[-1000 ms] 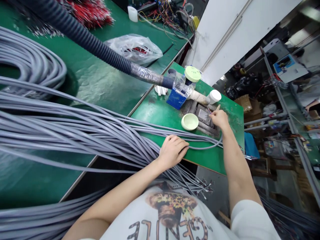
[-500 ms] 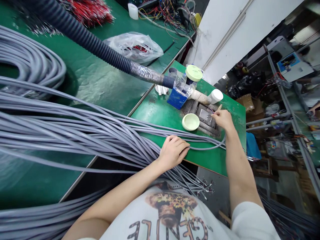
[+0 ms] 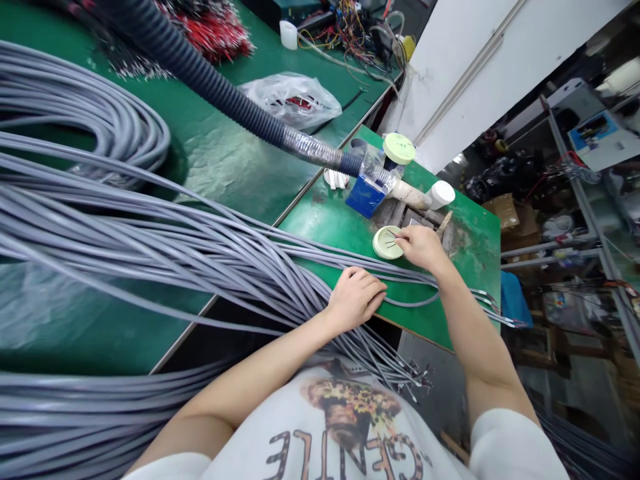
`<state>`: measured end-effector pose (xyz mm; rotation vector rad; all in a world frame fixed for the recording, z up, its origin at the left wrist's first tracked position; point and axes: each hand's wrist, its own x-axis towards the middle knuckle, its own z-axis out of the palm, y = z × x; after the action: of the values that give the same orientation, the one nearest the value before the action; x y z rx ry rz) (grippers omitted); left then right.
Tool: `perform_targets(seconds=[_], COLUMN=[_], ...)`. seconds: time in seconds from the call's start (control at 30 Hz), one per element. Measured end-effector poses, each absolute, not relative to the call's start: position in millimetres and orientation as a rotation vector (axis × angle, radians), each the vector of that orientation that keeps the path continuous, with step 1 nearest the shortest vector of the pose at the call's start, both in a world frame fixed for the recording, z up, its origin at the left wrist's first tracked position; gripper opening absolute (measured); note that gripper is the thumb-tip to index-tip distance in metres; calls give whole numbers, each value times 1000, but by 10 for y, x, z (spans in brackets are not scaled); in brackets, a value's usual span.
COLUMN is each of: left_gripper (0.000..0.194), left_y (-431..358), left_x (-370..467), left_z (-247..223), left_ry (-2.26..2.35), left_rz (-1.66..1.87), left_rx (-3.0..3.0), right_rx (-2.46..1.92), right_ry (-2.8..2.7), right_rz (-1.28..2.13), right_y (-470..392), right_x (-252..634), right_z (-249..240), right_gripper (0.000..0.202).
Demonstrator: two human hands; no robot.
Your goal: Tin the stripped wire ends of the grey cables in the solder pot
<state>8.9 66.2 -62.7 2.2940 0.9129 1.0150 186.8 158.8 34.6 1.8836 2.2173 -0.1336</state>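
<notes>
My right hand [image 3: 423, 247] pinches the end of a grey cable, and its thin dark wires [image 3: 391, 239] fan out over a small cream dish [image 3: 380, 251]. The fingertips are at the dish's right rim. From the right hand the grey cable [image 3: 410, 305] curves back to my left hand [image 3: 354, 299], whose fingers curl over it near the table's front edge. A thick bundle of grey cables [image 3: 280, 267] runs under and beside the left hand. Behind my right hand, partly hidden, lies a grimy square solder pot [image 3: 411, 217] with a shiny surface.
A dark corrugated hose [image 3: 235, 110] crosses above the bench to a blue box [image 3: 365, 197] beside the pot. A white-lidded jar [image 3: 443, 194] and a yellow-lidded container [image 3: 399, 149] stand behind. Coiled cable [image 3: 135, 133] lies left, with a plastic bag [image 3: 295, 100] farther back.
My right hand has moved left from the solder pot to the cream dish, carrying the wire ends. The left hand keeps its place on the cable. The view has shifted slightly.
</notes>
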Motion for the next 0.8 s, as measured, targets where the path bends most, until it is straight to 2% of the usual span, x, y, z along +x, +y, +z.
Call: perform_targets(seconds=[0.27, 0.47, 0.8], left_gripper=[20, 18, 19], left_y=[659, 660, 659], left_x=[77, 85, 105], left_z=[-619, -621, -634], left_ry=[913, 906, 898], left_rz=[1011, 1026, 1043], left_rx=[2301, 2283, 2276], right_rx=[1885, 2153, 2340], right_ry=[2167, 2056, 1769], right_rz=[-44, 35, -65], right_y=[1546, 1651, 2013], right_x=[1833, 2351, 2867], right_z=[412, 565, 179], right_gripper=[29, 27, 26])
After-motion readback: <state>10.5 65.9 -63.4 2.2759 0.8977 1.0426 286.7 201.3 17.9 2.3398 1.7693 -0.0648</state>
